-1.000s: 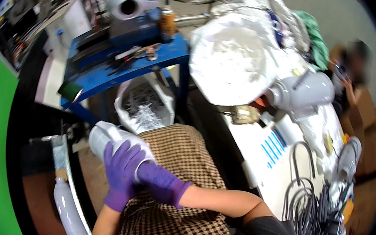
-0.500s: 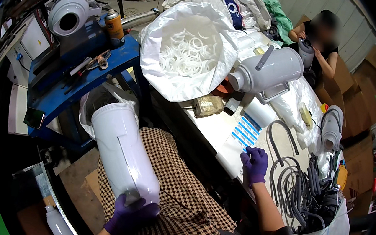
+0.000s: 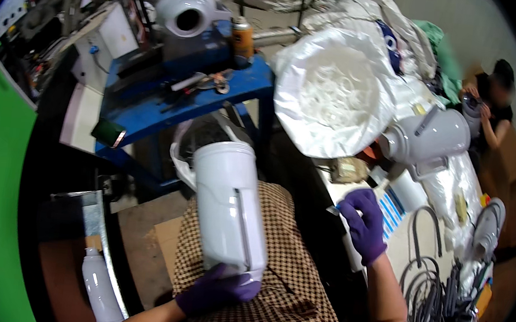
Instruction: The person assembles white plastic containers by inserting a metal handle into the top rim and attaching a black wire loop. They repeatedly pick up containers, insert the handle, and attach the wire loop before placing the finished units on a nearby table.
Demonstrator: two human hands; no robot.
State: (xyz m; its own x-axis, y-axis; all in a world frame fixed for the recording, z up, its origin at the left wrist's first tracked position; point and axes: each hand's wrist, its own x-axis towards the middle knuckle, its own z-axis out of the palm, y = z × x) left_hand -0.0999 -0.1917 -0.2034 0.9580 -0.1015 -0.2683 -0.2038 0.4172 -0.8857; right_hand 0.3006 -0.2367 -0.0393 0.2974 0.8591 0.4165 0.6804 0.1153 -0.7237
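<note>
Nearest me, my left hand (image 3: 219, 292) grips the lower end of the pale cylinder (image 3: 222, 211), which slants away over the checked cloth (image 3: 280, 251) on the lap; I can't tell whether the cloth takes any of its weight. It looks like stiff, glossy plastic, probably hollow and light for its bulk — rigid enough to bear a firm grasp, though the smooth wall may slide under a glove and scuff easily. I'd hold it under the base, as now, or round the ridged collar at the far end, keeping clear of the long slot (image 3: 244, 229) in its side. My right hand (image 3: 364, 225) has its fingers curled in by the surface (image 3: 396, 254), a small bluish scrap (image 3: 337, 208) at the tips; whether it's pinched, I can't tell. Just past that lies a blue-striped label sheet (image 3: 390, 216) — then the grey jug-like body (image 3: 433, 138) on its side, and the white sack (image 3: 289, 101) of rings.
</note>
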